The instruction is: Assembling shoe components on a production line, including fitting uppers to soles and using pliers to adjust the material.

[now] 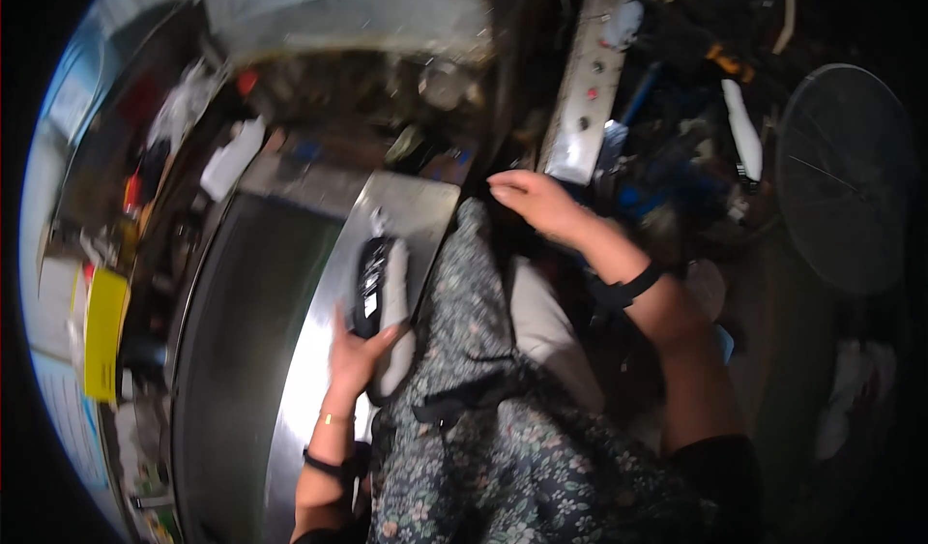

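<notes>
My left hand [354,355] grips the near end of a long, narrow shoe-like piece [394,283], black on one side and light grey on the other, with a small white patch. Its thumb crosses the grey side, while the other fingers are partly hidden. The piece is over a shiny metal plate [416,205]. My right hand [541,204] is held out beyond my lap, fingers stretched toward the left and slightly blurred. Nothing shows in it. Just past it is a metal control strip [572,147] with several buttons.
A dark belt-like surface [246,302] runs along my left, with a yellow box [104,336] beyond it. A round wire-mesh guard [846,176] stands at the right, near a white elongated piece [742,128] with a dark end. Dim clutter fills the far side.
</notes>
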{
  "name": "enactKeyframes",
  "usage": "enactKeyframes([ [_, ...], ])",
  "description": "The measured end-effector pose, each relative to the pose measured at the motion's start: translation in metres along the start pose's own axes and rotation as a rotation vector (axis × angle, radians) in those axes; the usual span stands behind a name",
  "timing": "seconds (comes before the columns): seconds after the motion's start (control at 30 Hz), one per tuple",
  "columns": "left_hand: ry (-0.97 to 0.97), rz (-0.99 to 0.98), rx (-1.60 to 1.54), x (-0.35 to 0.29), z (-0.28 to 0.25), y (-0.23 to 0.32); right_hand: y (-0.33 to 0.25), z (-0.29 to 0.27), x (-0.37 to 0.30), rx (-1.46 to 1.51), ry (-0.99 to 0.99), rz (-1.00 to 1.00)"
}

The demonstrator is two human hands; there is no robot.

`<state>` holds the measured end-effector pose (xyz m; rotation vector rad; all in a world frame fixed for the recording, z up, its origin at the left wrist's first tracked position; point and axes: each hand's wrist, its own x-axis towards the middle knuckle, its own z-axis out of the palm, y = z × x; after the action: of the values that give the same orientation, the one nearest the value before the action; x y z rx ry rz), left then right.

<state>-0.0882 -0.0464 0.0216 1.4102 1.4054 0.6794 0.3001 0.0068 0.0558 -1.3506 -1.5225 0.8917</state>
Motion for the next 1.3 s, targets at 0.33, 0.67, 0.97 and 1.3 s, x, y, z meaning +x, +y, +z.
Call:
enactKeyframes([
  [0.33, 0.123, 0.313, 0.971, -0.032, 0.003, -0.080, -0.045, -0.329, -0.103, -1.249, 0.892, 0.669],
  [0.67, -0.307, 0.334, 0.022, -0.022, 0.034, 0.076, -0.023, -0.324, -0.123, -1.195, 1.055, 0.222],
  [0.97, -0.668, -0.012, -0.720, 0.023, 0.065, 0.123, -0.082, -0.181, -0.151, -1.010, 0.658, -0.498],
  [1.3, -0.586, -0.409, -0.889, 0.037, -0.004, 0.127, -0.043, 0.011, -0.069, -0.801, -0.049, -0.696],
])
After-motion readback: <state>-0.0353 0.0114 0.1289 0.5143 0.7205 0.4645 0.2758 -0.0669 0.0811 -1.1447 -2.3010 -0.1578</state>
